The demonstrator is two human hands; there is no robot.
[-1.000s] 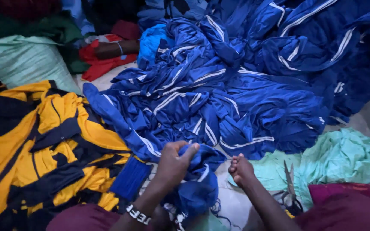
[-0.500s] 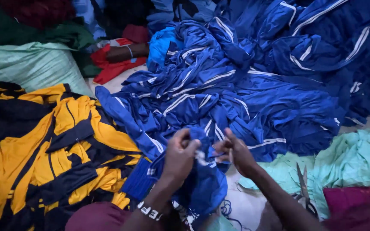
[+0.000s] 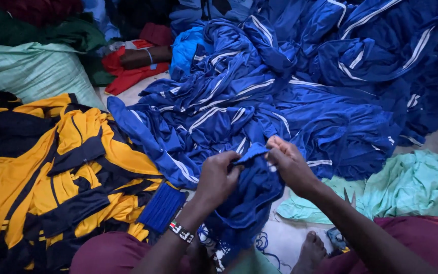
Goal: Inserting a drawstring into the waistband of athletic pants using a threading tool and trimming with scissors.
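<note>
My left hand (image 3: 218,177) and my right hand (image 3: 289,161) both pinch the top edge of a blue garment (image 3: 249,203) that hangs bunched between them over my lap. A beaded band (image 3: 181,231) circles my left wrist. Behind the hands spreads a big heap of blue garments with white stripes (image 3: 290,86). A flat blue ribbed piece (image 3: 162,207) lies just left of my left forearm.
A pile of yellow and navy garments (image 3: 51,172) fills the left. Pale green cloth (image 3: 411,187) lies at the right, with scissors (image 3: 348,200) on its edge. Another person's arm (image 3: 143,56) rests on red cloth at the back. A green sack (image 3: 31,71) sits at far left.
Both hands have risen together and drawn the blue garment up between them; the right hand moved from the floor side onto the garment's edge.
</note>
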